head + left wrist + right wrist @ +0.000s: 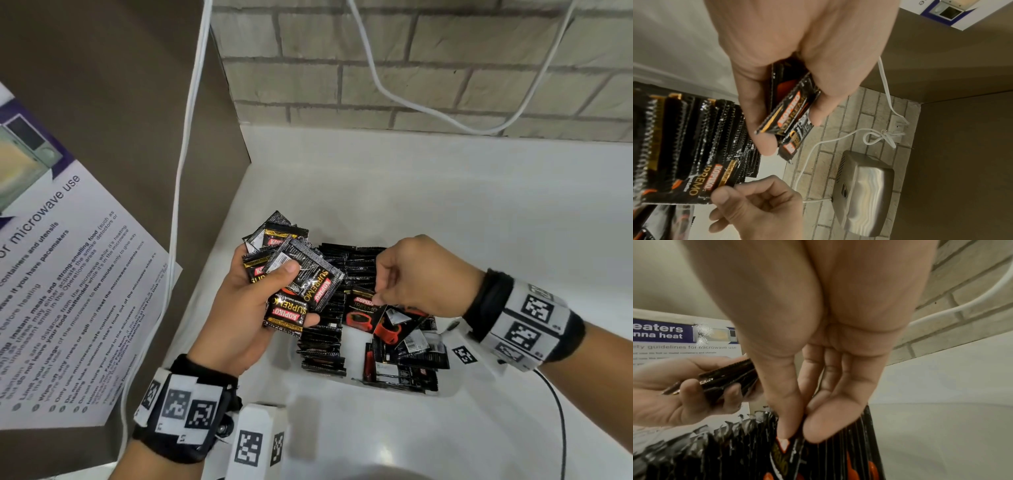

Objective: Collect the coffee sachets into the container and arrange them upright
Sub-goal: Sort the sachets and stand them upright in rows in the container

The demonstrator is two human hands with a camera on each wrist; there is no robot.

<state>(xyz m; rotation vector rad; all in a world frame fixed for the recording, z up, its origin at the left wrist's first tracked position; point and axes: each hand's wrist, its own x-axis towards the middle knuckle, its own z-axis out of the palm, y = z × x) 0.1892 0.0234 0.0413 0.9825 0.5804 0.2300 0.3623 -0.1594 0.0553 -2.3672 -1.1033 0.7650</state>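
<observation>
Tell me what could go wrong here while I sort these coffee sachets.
The left hand holds a fanned stack of sachets under one thumb; the slick packets could slide out. The right hand pinches one sachet by its corner, so pulling it might tip the upright rows beside it.

You're facing a grey brick wall (pixel 411 65) w/ white cables (pixel 428 109) looping across it. Below sits the white surface (pixel 445 205), glossy, w/ a raised back lip. On your left, a brown side panel (pixel 113 102) carries a microwave-use poster (pixel 68 291). Left wrist view shows a steel wall unit (pixel 861 193) on the brick.
</observation>
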